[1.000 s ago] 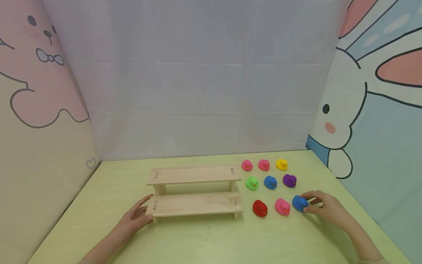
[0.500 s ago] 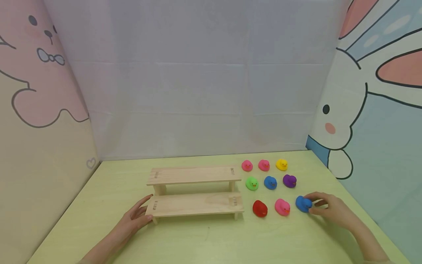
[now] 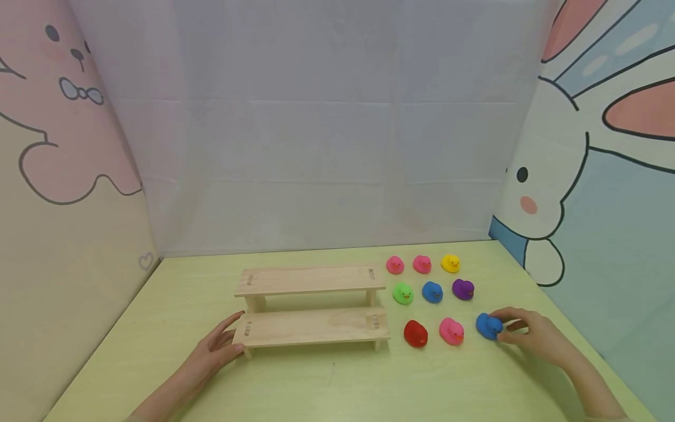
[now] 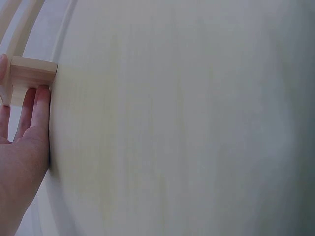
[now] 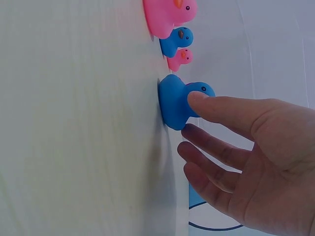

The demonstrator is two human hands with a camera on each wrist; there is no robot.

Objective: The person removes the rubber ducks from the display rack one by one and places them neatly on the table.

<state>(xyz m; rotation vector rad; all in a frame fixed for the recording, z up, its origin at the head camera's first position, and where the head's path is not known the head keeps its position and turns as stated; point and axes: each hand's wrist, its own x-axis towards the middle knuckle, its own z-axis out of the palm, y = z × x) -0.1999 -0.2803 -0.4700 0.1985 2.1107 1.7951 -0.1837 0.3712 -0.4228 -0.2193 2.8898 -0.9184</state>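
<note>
My right hand [image 3: 538, 337] pinches a blue rubber duck [image 3: 488, 326] at its head, on the table at the right end of the front row. In the right wrist view the thumb lies over the head of this blue duck [image 5: 172, 103], whose base is down at the tabletop; the other fingers are loosely bent below. My left hand [image 3: 208, 356] holds the left end of a two-tier wooden stand, thumb at the front corner of its lower board [image 3: 316, 327]. The left wrist view shows those fingertips against the stand's leg [image 4: 32, 72].
Left of the held duck sit a pink duck [image 3: 452, 331] and a red duck [image 3: 416, 333]. Behind are green [image 3: 403, 293], blue [image 3: 432, 291] and purple [image 3: 463, 289] ducks, then two pink ones and a yellow duck [image 3: 450, 263]. The stand's upper board [image 3: 311, 280] lies behind the lower.
My right hand and the blue duck have shifted a little to the right, widening the gap to the pink duck. The left hand and the wooden stand have stayed put.
</note>
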